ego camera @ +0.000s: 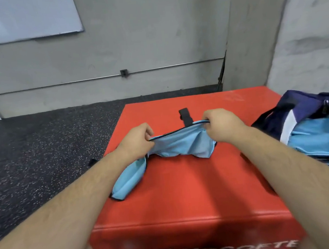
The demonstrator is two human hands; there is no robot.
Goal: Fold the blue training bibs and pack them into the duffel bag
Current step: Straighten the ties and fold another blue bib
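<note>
a light blue mesh training bib with black edging (180, 145) hangs stretched between both hands over the middle of a red padded plyo box (187, 193). the left hand (139, 140) pinches the bib's black-trimmed top edge with curled fingers at its left end, and the right hand (220, 125) grips the same edge in a closed fist at its right end. one loose part of the bib droops to the near left, over the box's left edge. a navy, white and light blue duffel bag (318, 126) lies on the right side of the box, well apart from the bib. a small black strap (185, 116) sits just beyond the bib.
</note>
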